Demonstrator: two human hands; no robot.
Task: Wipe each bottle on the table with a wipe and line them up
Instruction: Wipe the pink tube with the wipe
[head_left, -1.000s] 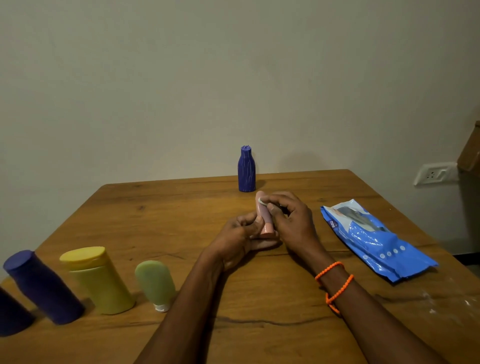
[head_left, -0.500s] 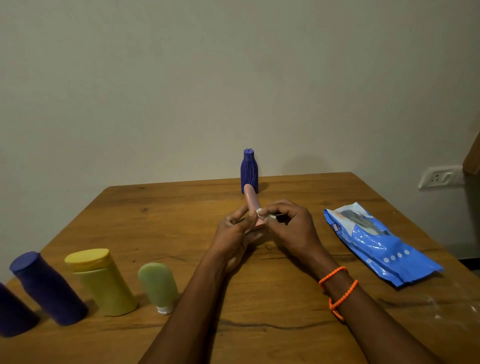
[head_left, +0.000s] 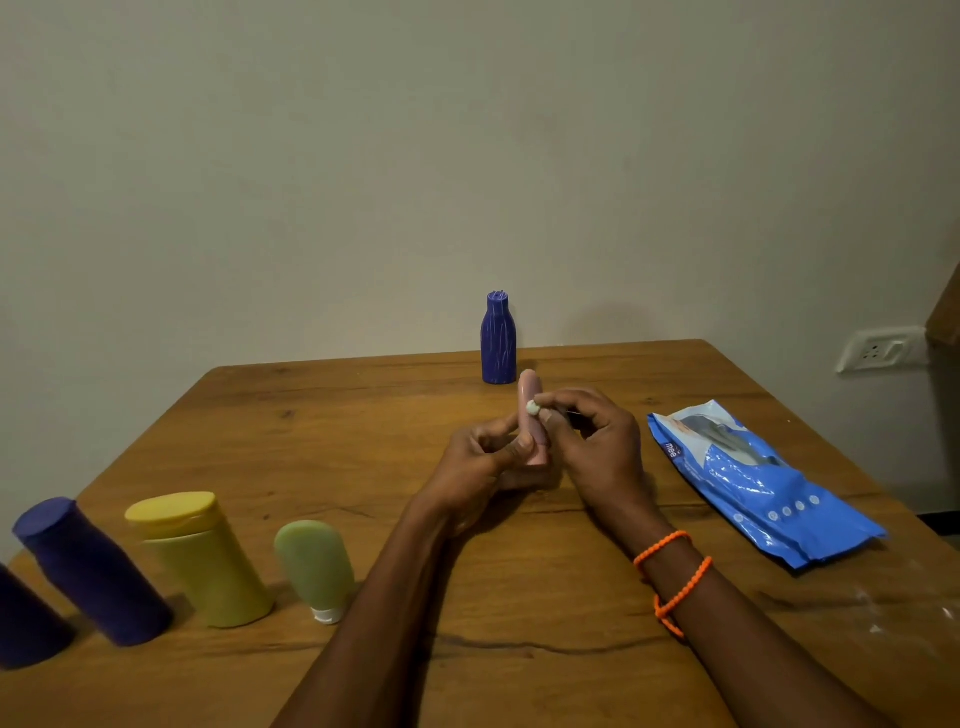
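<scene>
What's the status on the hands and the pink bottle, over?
Left hand grips pink bottle upright. Right hand pinches wipe against it. Nothing in the way.

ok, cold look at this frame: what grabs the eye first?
The two hands at table centre: the left hand holds a slim pink tube bottle upright while the right hand pinches a small white wad of wipe against it. Next, the shiny blue wipe packet lying at right.

Bare forearms, orange beaded bracelet (head_left: 672, 577) looped twice round right wrist
</scene>
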